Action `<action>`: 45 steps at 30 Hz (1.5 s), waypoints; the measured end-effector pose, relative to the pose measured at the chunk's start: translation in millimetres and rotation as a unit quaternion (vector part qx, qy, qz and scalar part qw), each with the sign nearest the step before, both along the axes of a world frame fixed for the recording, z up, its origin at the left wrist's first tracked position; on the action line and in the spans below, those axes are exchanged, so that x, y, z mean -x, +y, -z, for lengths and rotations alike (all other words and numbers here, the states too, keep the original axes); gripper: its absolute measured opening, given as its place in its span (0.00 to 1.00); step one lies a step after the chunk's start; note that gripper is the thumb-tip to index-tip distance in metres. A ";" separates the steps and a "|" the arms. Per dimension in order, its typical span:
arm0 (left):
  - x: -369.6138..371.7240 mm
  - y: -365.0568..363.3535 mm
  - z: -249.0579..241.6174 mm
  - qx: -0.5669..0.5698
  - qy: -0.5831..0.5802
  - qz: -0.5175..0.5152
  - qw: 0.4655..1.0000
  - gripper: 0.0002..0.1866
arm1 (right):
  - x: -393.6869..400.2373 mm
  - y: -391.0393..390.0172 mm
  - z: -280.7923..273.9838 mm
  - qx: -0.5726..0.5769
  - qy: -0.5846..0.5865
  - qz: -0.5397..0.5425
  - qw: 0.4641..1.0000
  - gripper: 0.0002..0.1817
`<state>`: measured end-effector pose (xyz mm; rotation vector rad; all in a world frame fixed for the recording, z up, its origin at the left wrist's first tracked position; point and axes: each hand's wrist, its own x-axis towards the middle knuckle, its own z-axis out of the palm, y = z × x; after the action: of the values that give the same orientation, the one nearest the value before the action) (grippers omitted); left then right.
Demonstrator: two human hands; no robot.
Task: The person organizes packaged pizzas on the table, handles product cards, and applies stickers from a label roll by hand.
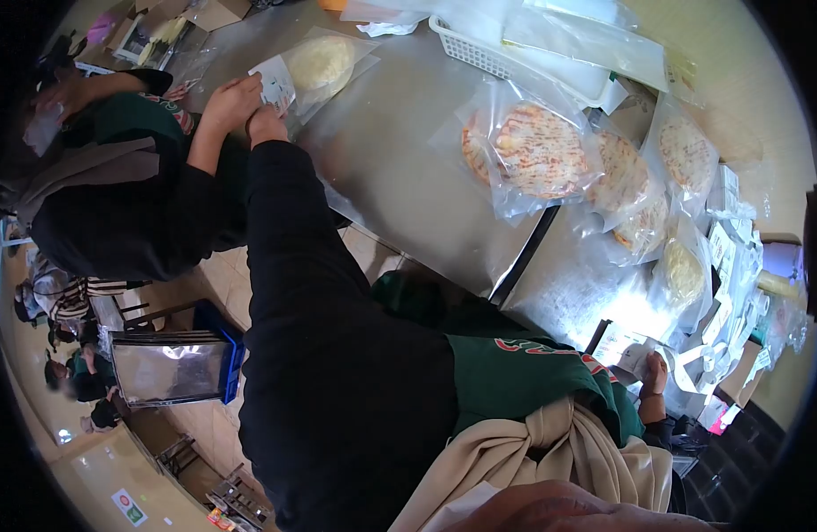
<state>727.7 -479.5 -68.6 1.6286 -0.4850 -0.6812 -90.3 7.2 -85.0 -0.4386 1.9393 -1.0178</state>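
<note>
Here, the person's left hand reaches far across the metal surface, its sleeved arm stretched out, and comes up to the lower edge of a printed white label. Its fingers are bent close to the label, but whether they pinch it cannot be told. A co-worker's hand is right beside it, at the label's other side. Just past the label lies a pale round flatbread in a clear bag.

The right hand is near the person's body, over the brightly lit part of the metal, its fingers curled and pinching the edge of a white paper slip. Beyond that hand, loops and strips of white labels are heaped in a loose tangle.

Well apart from the left hand, a bagged flatbread with reddish streaks lies near the gap between two sections of metal, partly over another one. More bagged rounds lie beside it, towards the label heap, one of them paler. Behind the streaked bread is a white plastic basket, with clear plastic sheets lying over it.
</note>
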 end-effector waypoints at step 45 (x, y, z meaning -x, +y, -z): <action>26.4 -37.5 -11.7 -0.371 -0.605 0.162 0.685 0.16 | 4.1 0.2 8.7 -0.008 0.017 -0.024 1.000 0.10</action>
<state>701.2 -517.0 -56.8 2.7164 -1.6452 0.1524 -94.4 7.5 -93.7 -0.4940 1.9555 -0.9700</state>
